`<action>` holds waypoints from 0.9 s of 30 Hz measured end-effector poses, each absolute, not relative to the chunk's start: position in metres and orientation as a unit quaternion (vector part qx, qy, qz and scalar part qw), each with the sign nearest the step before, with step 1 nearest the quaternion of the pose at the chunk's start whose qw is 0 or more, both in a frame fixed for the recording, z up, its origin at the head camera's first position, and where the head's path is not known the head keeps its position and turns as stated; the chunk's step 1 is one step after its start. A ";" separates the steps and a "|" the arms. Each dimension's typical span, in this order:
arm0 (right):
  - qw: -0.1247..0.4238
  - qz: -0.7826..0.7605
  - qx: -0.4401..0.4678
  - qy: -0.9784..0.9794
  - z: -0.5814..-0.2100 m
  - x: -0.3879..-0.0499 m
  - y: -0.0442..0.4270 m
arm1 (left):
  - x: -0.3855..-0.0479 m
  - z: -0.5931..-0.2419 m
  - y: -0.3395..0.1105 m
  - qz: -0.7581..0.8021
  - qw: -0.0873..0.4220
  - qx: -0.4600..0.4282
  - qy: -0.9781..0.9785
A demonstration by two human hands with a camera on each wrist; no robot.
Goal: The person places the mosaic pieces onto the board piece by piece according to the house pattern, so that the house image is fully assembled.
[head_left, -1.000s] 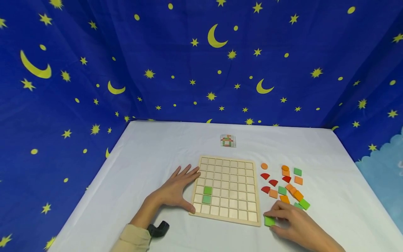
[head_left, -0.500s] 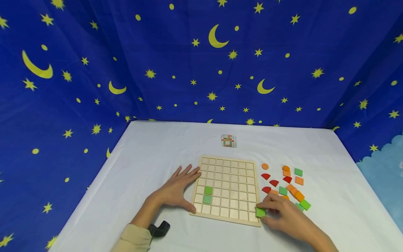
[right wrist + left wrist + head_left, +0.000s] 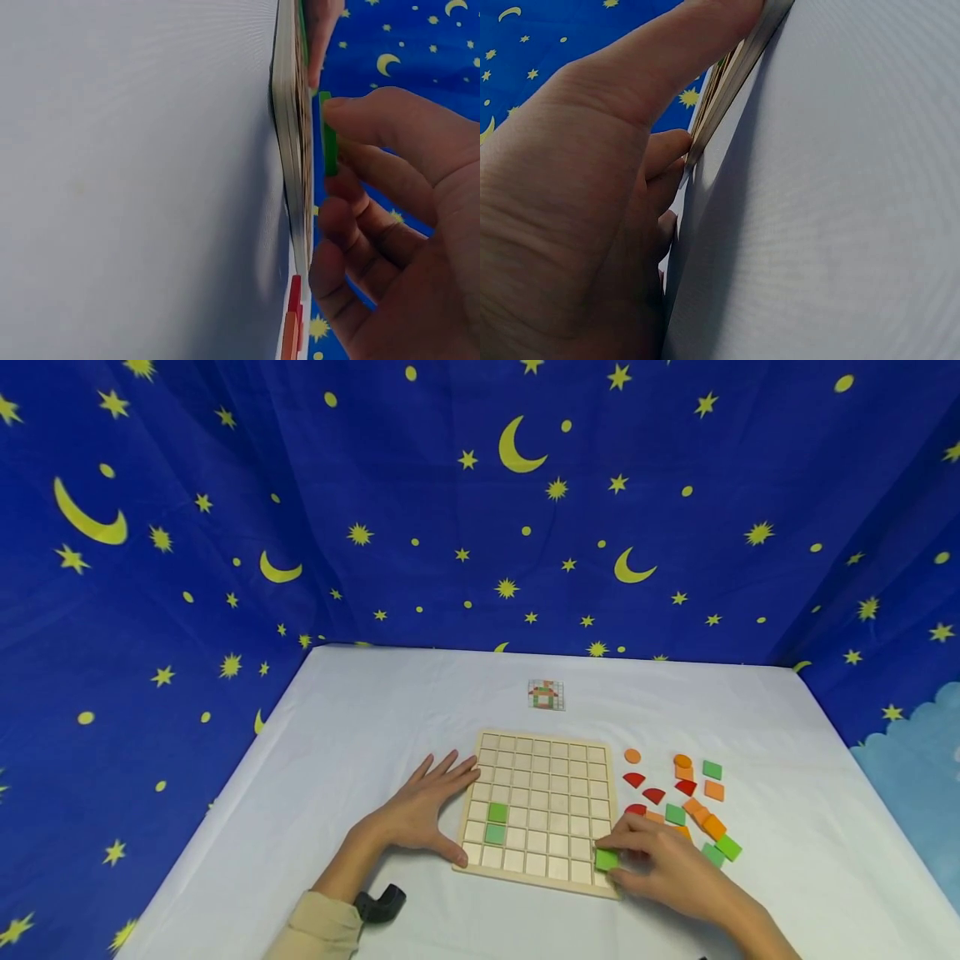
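A wooden grid board lies on the white-covered table, with a light green tile and a darker green tile in its left part. My left hand rests with spread, straight fingers along the board's left edge, thumb at the near corner; the left wrist view shows the thumb touching the rim. My right hand pinches a light green square tile between thumb and fingers over the board's near right corner. In the right wrist view that tile is held a little off the board.
Right of the board lie several loose pieces: red quarter circles, orange squares, an orange disc and green squares. A small pattern card lies beyond the board. A black curved object is by my left wrist.
My right hand has carried the light green tile leftward, from the table beside the board to over its near right corner. The left hand has stayed at the board's edge.
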State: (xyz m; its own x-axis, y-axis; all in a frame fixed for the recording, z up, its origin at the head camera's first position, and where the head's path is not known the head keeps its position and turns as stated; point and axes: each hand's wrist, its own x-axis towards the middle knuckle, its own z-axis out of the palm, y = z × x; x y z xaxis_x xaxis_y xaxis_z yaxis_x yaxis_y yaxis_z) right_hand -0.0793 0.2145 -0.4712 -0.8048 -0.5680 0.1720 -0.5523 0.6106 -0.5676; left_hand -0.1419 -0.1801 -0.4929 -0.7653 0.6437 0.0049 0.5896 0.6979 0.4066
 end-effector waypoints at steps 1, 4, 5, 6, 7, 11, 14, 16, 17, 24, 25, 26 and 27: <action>0.014 -0.307 -0.312 0.899 -0.470 -0.081 0.213 | -0.142 -0.493 -0.180 0.195 0.069 0.336 0.919; 0.028 -0.308 -0.317 0.897 -0.467 -0.085 0.208 | -0.142 -0.494 -0.181 0.196 0.069 0.336 0.919; 0.033 -0.310 -0.319 0.895 -0.466 -0.086 0.206 | -0.142 -0.494 -0.181 0.196 0.068 0.336 0.919; 0.040 -0.313 -0.321 0.893 -0.466 -0.087 0.205 | -0.142 -0.494 -0.181 0.196 0.069 0.337 0.918; 0.047 -0.317 -0.322 0.891 -0.465 -0.088 0.203 | -0.142 -0.494 -0.181 0.196 0.069 0.336 0.918; 0.060 -0.323 -0.329 0.885 -0.464 -0.091 0.197 | -0.142 -0.493 -0.181 0.199 0.069 0.336 0.918; 0.060 -0.332 -0.339 0.878 -0.465 -0.093 0.192 | -0.142 -0.493 -0.180 0.203 0.068 0.337 0.917; 0.057 -0.335 -0.344 0.875 -0.466 -0.094 0.189 | -0.142 -0.493 -0.180 0.202 0.068 0.337 0.917; 0.057 -0.338 -0.346 0.874 -0.466 -0.094 0.188 | -0.142 -0.493 -0.180 0.200 0.068 0.337 0.918; 0.067 -0.344 -0.346 0.870 -0.466 -0.097 0.179 | -0.141 -0.491 -0.180 0.200 0.071 0.336 0.918; 0.070 -0.344 -0.346 0.870 -0.466 -0.097 0.177 | -0.141 -0.491 -0.180 0.202 0.071 0.336 0.917; 0.071 -0.342 -0.346 0.871 -0.465 -0.098 0.176 | -0.141 -0.491 -0.180 0.203 0.071 0.336 0.917; 0.072 -0.340 -0.347 0.871 -0.465 -0.098 0.175 | -0.141 -0.491 -0.180 0.202 0.070 0.337 0.917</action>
State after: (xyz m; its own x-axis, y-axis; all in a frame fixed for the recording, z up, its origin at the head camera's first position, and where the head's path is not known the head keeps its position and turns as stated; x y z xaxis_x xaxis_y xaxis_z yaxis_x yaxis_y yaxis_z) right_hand -0.0982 0.1748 -0.4653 -0.7489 -0.6536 0.1098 -0.5552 0.5282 -0.6424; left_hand -0.1411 -0.1798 -0.4914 -0.7636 0.6456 0.0069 0.5887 0.6919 0.4180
